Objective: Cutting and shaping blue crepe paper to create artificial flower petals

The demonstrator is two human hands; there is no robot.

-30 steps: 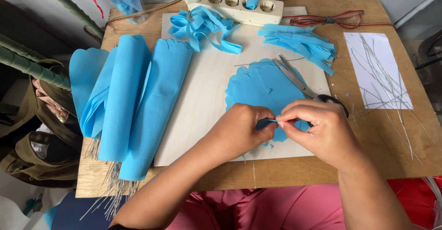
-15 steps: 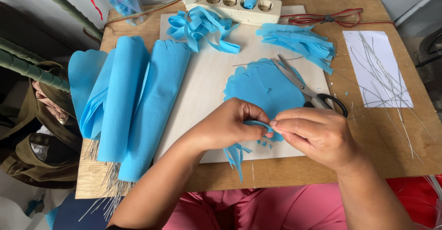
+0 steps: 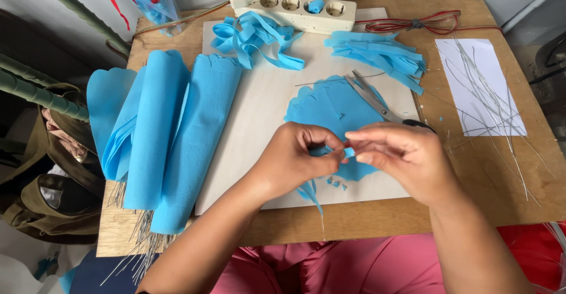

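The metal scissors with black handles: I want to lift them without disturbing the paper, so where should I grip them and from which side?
Probably by the black handle loops, coming from the right. The metal scissors with black handles lie flat, blades pointing up-left over the cut blue paper sheet, while the loops poke out just beyond the right hand.

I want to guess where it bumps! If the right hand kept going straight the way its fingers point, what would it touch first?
The right hand points left, so it would probably meet the left hand first, at the small blue paper strip pinched between both. The fingertips look almost touching already.
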